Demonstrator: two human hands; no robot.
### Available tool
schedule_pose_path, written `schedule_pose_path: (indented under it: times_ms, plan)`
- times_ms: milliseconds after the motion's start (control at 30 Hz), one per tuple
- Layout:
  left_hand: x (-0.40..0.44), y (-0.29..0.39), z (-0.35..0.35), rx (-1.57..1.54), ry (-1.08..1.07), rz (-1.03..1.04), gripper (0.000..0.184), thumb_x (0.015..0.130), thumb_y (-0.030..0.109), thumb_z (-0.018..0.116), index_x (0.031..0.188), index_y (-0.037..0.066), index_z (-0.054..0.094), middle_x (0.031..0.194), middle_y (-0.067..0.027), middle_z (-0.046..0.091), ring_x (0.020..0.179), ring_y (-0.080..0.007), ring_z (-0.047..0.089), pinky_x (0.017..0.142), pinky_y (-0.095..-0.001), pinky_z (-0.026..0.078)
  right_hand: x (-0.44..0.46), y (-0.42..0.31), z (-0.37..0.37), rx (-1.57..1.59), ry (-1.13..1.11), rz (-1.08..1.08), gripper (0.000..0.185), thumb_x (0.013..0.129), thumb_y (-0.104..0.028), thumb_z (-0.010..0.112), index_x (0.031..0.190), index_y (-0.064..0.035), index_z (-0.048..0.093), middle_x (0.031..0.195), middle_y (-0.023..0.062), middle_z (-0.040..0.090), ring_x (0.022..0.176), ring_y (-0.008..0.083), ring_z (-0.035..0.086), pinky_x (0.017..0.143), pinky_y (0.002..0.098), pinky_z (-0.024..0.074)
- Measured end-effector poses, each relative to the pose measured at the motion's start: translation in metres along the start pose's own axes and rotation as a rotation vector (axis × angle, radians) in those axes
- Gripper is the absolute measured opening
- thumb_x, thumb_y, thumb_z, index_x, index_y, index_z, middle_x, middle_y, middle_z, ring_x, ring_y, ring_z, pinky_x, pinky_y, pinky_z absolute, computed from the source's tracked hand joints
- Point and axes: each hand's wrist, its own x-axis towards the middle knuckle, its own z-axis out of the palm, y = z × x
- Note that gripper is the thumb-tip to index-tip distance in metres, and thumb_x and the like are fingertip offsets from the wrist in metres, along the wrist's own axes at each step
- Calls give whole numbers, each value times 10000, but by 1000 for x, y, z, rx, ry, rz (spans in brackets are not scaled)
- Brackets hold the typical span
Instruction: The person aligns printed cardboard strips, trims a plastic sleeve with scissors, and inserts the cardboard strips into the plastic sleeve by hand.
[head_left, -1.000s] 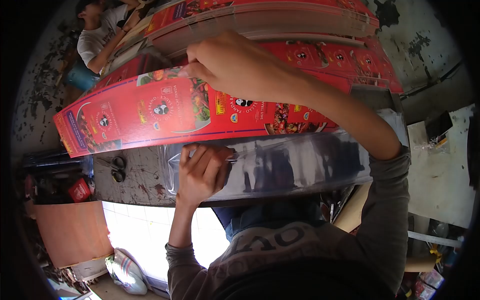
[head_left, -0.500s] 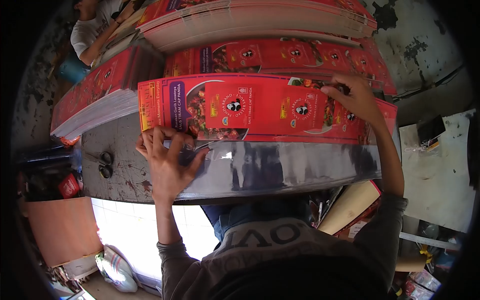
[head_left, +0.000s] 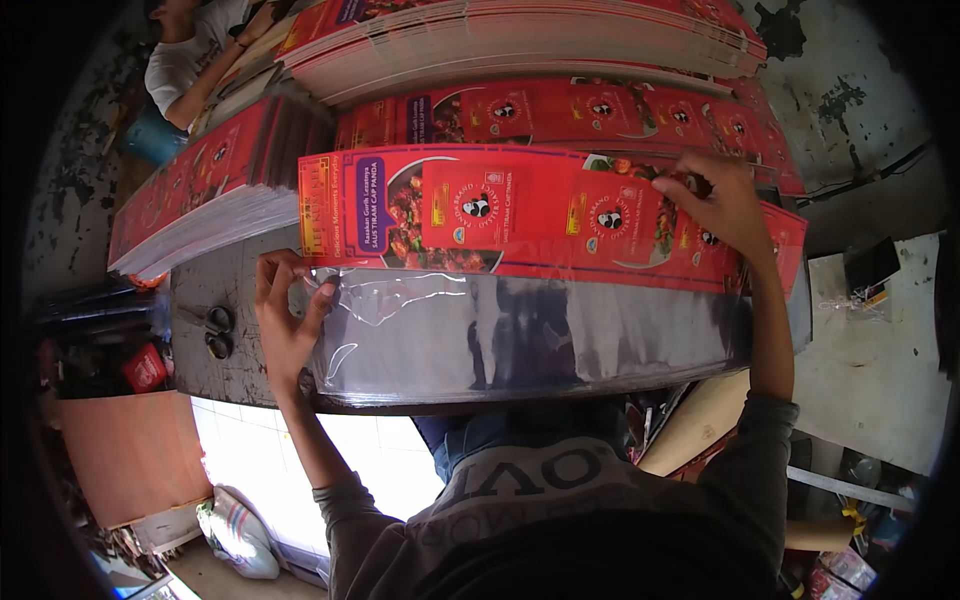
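A long red printed sheet (head_left: 540, 210) with panda logos and food pictures lies across the table in front of me. Below it, nearer my body, is a stack of glossy clear plastic sheets (head_left: 540, 335), its upper edge meeting the red print. My left hand (head_left: 286, 325) pinches the upper left corner of the top plastic sheet, which wrinkles beside the thumb. With bent fingers my right hand (head_left: 722, 198) grips the red sheet's upper edge toward the right; its fingertips are partly hidden behind the sheet.
Stacks of red printed sheets (head_left: 520, 50) stand at the back, with another stack (head_left: 205, 200) at the left. Black-handled scissors (head_left: 217, 330) lie on the dark table (head_left: 200, 372). Another person's arm (head_left: 208, 85) shows at the upper left.
My left hand has moved left and slightly down, from the printed sheet's lower edge to the plastic's corner. My right hand keeps its grip. The view has shifted slightly.
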Motion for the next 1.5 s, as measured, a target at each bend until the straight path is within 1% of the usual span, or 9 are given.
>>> schedule_pose_path:
  times_ms: [67, 133, 267, 433, 533, 800, 967, 1400, 1500]
  plan:
    - [-3, 0, 2, -57, 1, -66, 290, 705, 227, 661, 795, -5, 512, 779, -62, 475, 672, -130, 458, 594, -261, 396, 0, -1, 0, -13, -9, 19, 268, 705, -252, 668, 612, -27, 557, 477, 39, 478, 422, 108, 436, 426, 250, 336]
    - [-5, 2, 1, -192, -89, -295, 223, 772, 198, 609, 821, 15, 490, 669, -21, 474, 591, -76, 436, 552, -211, 374, 1, -1, 0, 15, -31, 5, 262, 710, -242, 663, 608, -27, 555, 474, 41, 476, 417, 110, 435, 424, 250, 337]
    - [-8, -4, 5, -322, -34, -275, 185, 812, 182, 568, 838, 28, 468, 592, 13, 451, 559, -43, 411, 532, -178, 349, 1, -1, -1, 40, -39, 5, 253, 715, -235, 659, 617, -27, 553, 476, 42, 471, 418, 108, 428, 426, 251, 333]
    - [-6, 4, 3, -514, -30, -416, 278, 830, 164, 539, 1027, 21, 404, 626, -3, 498, 573, -43, 436, 525, -174, 352, 2, 5, 3, -8, -49, -10, 238, 717, -222, 655, 632, -27, 547, 482, 36, 452, 423, 104, 397, 428, 253, 313]
    - [-7, 0, 3, -575, -38, -416, 321, 840, 138, 516, 1097, 15, 367, 636, -16, 519, 581, -51, 454, 528, -183, 365, 0, 5, 5, 17, -37, -12, 224, 717, -209, 651, 639, -25, 550, 488, 40, 447, 435, 107, 397, 432, 253, 313]
    - [-9, -8, 2, -689, -16, -351, 278, 858, 64, 455, 1108, -12, 359, 634, -37, 527, 581, -68, 471, 556, -201, 386, 3, -4, 1, -31, -87, -63, 195, 709, -187, 649, 688, -13, 563, 530, 55, 492, 453, 115, 412, 456, 257, 332]
    - [-10, -7, 5, -669, 46, -357, 273, 858, 75, 462, 1096, -16, 367, 618, -37, 538, 560, -72, 471, 555, -197, 382, 1, -5, 0, -43, -102, -8, 182, 709, -180, 648, 704, -18, 567, 535, 57, 496, 448, 120, 417, 457, 260, 338]
    - [-10, -6, 7, -562, 115, -393, 277, 860, 166, 480, 1077, 4, 419, 655, -51, 586, 604, -73, 508, 597, -208, 389, 2, -10, -4, -117, -44, -117, 174, 696, -172, 655, 703, -25, 563, 559, 77, 526, 452, 146, 482, 453, 263, 370]
    - [-11, -8, 4, -516, 119, -387, 227, 872, 129, 446, 1059, 4, 422, 687, -85, 606, 612, -84, 532, 587, -214, 405, 1, -11, -4, -113, -29, -123, 174, 696, -168, 655, 694, -24, 557, 558, 74, 524, 450, 147, 477, 453, 264, 368]
